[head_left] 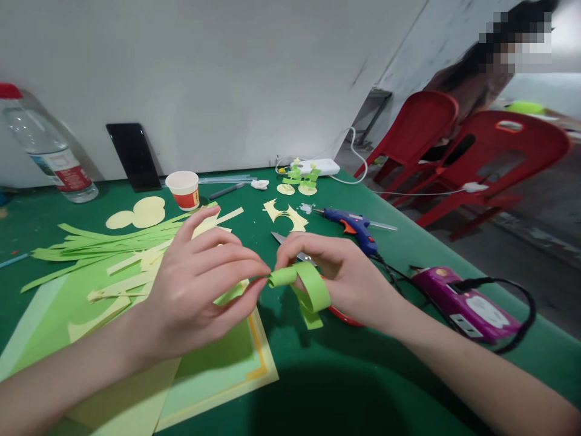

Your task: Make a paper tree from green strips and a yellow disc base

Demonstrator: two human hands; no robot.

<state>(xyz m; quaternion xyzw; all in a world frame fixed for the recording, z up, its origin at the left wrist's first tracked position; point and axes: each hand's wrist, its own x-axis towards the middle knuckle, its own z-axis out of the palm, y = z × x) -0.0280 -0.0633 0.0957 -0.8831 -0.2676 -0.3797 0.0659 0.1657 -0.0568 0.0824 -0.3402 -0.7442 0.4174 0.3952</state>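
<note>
A light green paper strip (314,289), partly rolled and curling into a loop, is held up over the table between both hands. My left hand (204,278) pinches the rolled end with thumb and forefinger, the other fingers loosely bent. Around the strip's other side, my right hand (345,272) has its fingers closed on it. Scissors (305,257) with red handles lie beneath my right hand, partly hidden. Cut green strips (122,242) and pale yellow scraps (131,266) lie on paper sheets (218,387) by my left hand.
A blue glue gun (354,224) and a purple power box (467,303) with a cable lie at right. Behind are a paper cup (183,189), phone (135,156), water bottle (54,151), small paper plants (302,177) and a power strip (315,166). A person sits beyond red chairs (494,151).
</note>
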